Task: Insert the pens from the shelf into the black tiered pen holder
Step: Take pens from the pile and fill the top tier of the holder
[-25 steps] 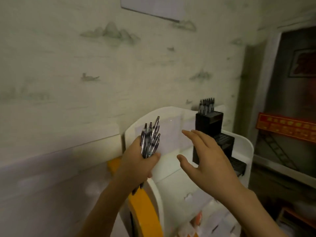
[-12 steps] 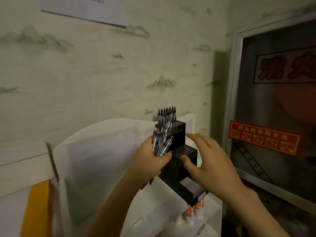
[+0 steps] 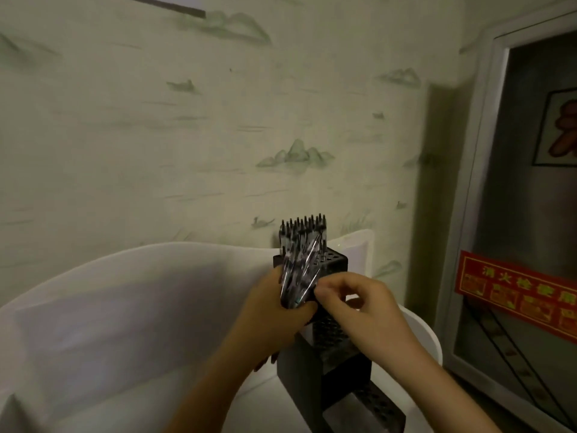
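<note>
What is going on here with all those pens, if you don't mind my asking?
A person is loading pens into a black tiered holder on a white shelf. The left hand grips a bundle of pens, and the right hand pinches at one pen in the bundle. A row of pens already stands in the top tier; the lower tiers look empty.

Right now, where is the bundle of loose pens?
In the head view, centre frame: the bundle of pens is in the left hand, directly before the black holder.
</note>
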### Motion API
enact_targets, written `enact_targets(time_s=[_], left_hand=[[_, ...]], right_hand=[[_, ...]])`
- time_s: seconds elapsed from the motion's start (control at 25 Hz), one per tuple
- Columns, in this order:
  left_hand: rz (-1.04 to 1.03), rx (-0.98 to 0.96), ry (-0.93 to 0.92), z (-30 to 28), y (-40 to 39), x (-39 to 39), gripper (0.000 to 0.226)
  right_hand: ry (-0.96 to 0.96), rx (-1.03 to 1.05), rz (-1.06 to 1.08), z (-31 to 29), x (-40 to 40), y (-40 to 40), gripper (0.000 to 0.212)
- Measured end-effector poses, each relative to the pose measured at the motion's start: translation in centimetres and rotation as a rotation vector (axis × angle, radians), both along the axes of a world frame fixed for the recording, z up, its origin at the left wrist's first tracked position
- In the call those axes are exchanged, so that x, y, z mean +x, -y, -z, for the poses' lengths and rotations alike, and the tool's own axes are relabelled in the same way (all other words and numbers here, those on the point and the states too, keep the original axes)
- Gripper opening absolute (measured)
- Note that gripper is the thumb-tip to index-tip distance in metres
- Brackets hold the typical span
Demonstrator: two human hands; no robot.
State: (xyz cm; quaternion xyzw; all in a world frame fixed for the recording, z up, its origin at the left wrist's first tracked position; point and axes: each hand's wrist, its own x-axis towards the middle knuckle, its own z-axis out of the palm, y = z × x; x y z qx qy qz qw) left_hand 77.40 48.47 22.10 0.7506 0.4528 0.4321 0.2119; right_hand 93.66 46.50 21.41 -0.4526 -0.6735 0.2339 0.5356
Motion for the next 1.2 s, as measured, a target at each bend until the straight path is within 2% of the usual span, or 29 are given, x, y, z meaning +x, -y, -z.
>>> enact_targets(time_s=[0.12, 0.28, 0.48, 0.6, 0.68, 0.76, 0.84, 0.92, 1.2], left_hand=[[0.033, -0.03, 0.084, 0.1, -3.1, 1.0, 0.03], [0.005, -0.058, 0.131, 0.4, -5.6, 2.6, 0.026], [-0.089, -0.104, 0.173, -1.0, -7.0, 3.3, 0.031], [-0.178, -0.097, 0.109, -1.8, -7.2, 2.9, 0.029], [-0.252, -0.106, 0.076, -1.8, -7.1, 2.3, 0.029], [-0.31, -0.128, 0.094, -1.6, -6.9, 1.8, 0.025], [-0.356, -0.13, 0.104, -1.4, -6.9, 1.5, 0.018], [-0.378, -0.112, 0.111, -1.4, -7.0, 1.4, 0.016], [-0.4, -0.119, 0.129, -1.2, -7.5, 1.1, 0.01]], right_hand=[[-0.192, -0.119, -0.132, 0.0, 0.8, -3.9, 0.008], [-0.288, -0.236, -0.255, -0.3, 2.4, -7.8, 0.018], [-0.42, -0.238, -0.344, -2.1, 2.8, -11.6, 0.015], [-0.539, -0.204, -0.367, -4.3, 3.2, -13.7, 0.014], [-0.647, -0.11, -0.311, -6.1, 4.2, -15.3, 0.01], [-0.564, 0.075, -0.171, -7.2, 5.2, -16.8, 0.008], [-0.33, 0.222, -0.06, -6.9, 5.0, -17.9, 0.005], [-0.154, 0.3, -0.037, -5.7, 3.9, -18.5, 0.004], [-0.005, 0.351, -0.06, -2.9, 1.9, -20.3, 0.007]])
